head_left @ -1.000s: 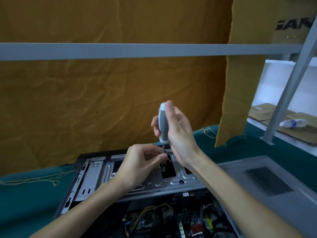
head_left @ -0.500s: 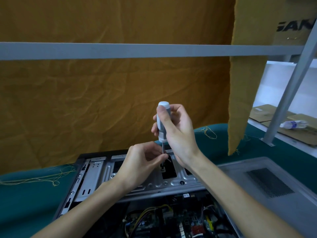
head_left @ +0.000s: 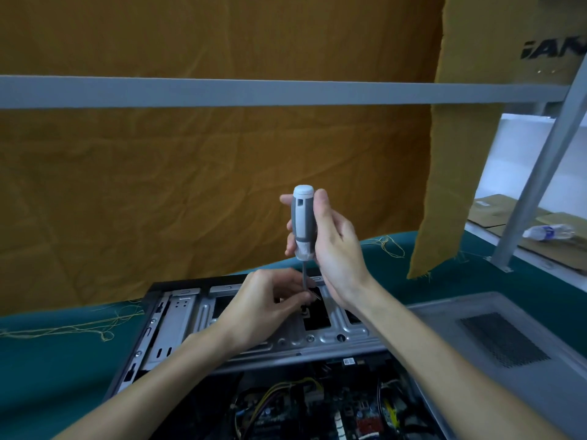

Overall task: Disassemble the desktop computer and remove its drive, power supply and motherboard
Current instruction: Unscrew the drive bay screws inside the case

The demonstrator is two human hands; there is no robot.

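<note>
Since the earlier frame the screwdriver point(head_left: 303, 222) handle is turned in the right hand point(head_left: 333, 246), whose fingers are curled round it. It is held upright over the drive cage point(head_left: 286, 322) of the open case point(head_left: 149, 338), which is laid on the green desk point(head_left: 47, 360). The shaft is pinched near its tip by the left hand point(head_left: 270, 309). The motherboard point(head_left: 317, 411) is seen below, inside the case.

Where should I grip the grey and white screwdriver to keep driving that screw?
Grip the grey and white screwdriver round its thick handle, from the right side, as the right hand does: it stands upright, and the left hand steadies the thin shaft low.
</note>
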